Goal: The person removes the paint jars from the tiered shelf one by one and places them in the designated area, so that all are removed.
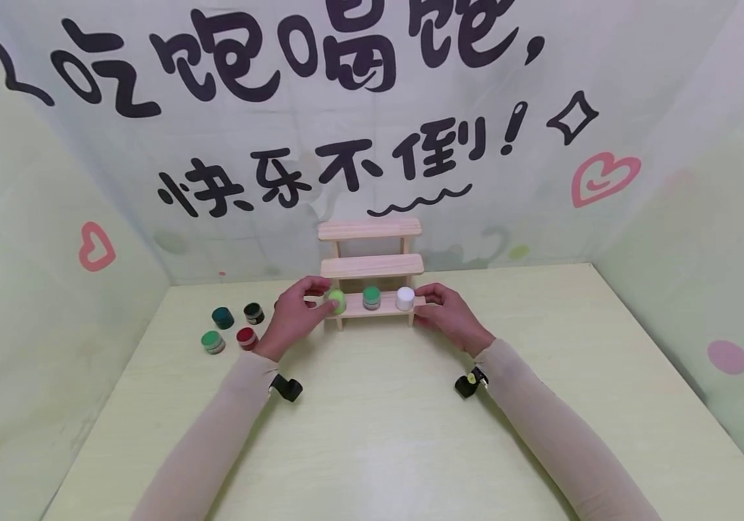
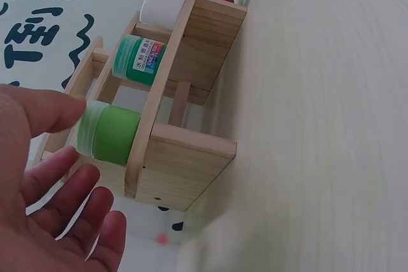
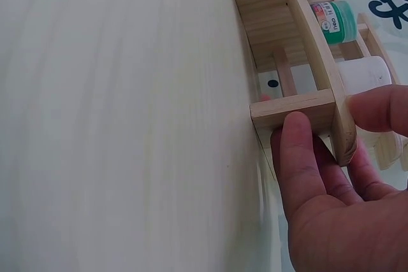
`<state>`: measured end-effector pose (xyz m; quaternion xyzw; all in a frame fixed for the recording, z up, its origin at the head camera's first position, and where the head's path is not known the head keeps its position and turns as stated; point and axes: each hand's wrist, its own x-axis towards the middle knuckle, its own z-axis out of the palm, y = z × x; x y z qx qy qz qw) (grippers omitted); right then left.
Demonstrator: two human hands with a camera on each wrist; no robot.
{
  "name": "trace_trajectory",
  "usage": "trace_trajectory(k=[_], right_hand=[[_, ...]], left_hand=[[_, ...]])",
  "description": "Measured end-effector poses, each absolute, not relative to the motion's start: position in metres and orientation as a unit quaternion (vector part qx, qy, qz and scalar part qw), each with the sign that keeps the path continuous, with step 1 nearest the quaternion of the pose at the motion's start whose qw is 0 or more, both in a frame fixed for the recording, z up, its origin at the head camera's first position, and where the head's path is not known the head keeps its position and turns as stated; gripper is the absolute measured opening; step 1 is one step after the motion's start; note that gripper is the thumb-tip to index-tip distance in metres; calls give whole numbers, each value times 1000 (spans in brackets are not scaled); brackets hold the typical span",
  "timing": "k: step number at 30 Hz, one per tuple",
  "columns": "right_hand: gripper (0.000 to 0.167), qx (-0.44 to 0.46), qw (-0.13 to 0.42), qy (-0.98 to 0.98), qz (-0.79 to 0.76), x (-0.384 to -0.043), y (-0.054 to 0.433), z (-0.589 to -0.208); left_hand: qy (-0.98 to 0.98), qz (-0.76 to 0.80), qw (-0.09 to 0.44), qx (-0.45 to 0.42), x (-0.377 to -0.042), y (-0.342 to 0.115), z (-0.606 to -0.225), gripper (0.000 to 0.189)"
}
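A three-step wooden display rack [image 1: 372, 266] stands near the back of the table. Along its lowest step sit a light green paint jar [image 2: 118, 135] at the left, a green paint jar [image 1: 371, 298] in the middle and a white jar [image 1: 405, 299] at the right. My left hand [image 1: 295, 312] pinches the light green jar's lid between thumb and forefinger, the other fingers spread loosely. At the step's right end my right hand [image 3: 344, 202] grips the rack, thumb on the board beside the white jar and fingers against the end leg.
Left of my left hand, several more jars stand on the table: a teal one [image 1: 222, 317], a dark one [image 1: 253, 312], a green one [image 1: 213, 342] and a red one [image 1: 246, 338]. A printed cloth backdrop [image 1: 502, 217] rises close behind the rack.
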<state>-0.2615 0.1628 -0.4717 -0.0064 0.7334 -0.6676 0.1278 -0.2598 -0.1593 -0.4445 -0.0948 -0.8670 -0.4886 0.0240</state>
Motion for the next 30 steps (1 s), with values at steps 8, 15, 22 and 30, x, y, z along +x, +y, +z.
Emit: trace_trajectory(k=[8, 15, 22, 30], right_hand=[[42, -3, 127, 732, -670, -260, 163, -471], [42, -11, 126, 733, -668, -261, 163, -471], [41, -8, 130, 731, -670, -262, 163, -471], [41, -5, 129, 729, -672, -261, 163, -469]], left_hand=[[-866, -490, 2, -102, -260, -154, -450, 49], [-865, -490, 8, -107, -258, -154, -451, 47], [-870, -481, 8, -108, -256, -159, -452, 47], [-876, -470, 16, -110, -251, -174, -455, 45]])
